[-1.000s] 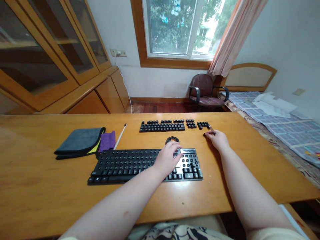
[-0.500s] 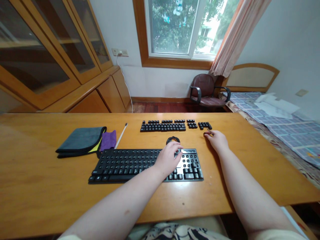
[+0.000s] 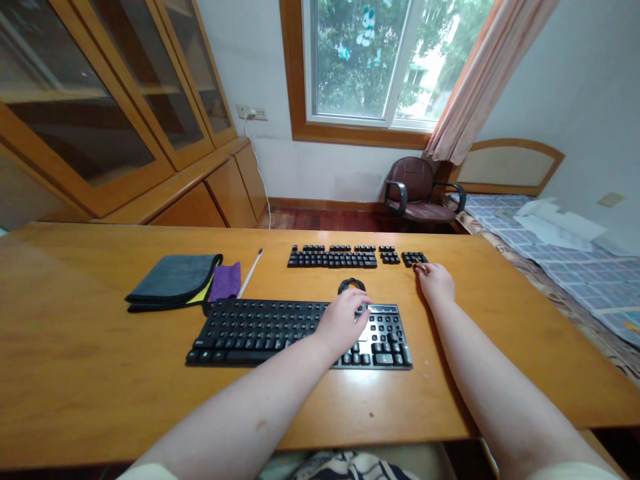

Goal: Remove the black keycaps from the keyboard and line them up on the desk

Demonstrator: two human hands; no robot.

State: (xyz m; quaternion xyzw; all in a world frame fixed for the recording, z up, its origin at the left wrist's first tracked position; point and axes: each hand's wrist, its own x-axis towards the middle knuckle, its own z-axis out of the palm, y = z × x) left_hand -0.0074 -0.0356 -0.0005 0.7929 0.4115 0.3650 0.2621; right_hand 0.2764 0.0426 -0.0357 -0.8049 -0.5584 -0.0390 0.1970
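A black keyboard [image 3: 260, 330] lies across the desk, and several of its keys at the right end are off, baring small square sockets. My left hand [image 3: 345, 320] rests on the right part of this keyboard, fingers bent and thumb apart, holding nothing. To the right and farther away, my right hand [image 3: 437, 283] has its fingertips pinched at the near edge of a small group of loose keycaps [image 3: 411, 256]. Something small and brownish shows at those fingertips; its kind is unclear. More loose keycaps [image 3: 333, 259] stand in rows left of it.
Behind the keyboard lies a coiled black cable [image 3: 352, 285]. Off to the left are a folded grey cloth [image 3: 173, 279], a purple cloth [image 3: 226, 281] and a thin white brush [image 3: 251, 272]. Past the wooden desk [image 3: 75, 347] stand a chair [image 3: 417, 187] and a bed [image 3: 560, 247].
My right hand has moved a little away from me, closer to the right group of loose keycaps. The left hand stays on the keyboard. The whole view has shifted slightly.
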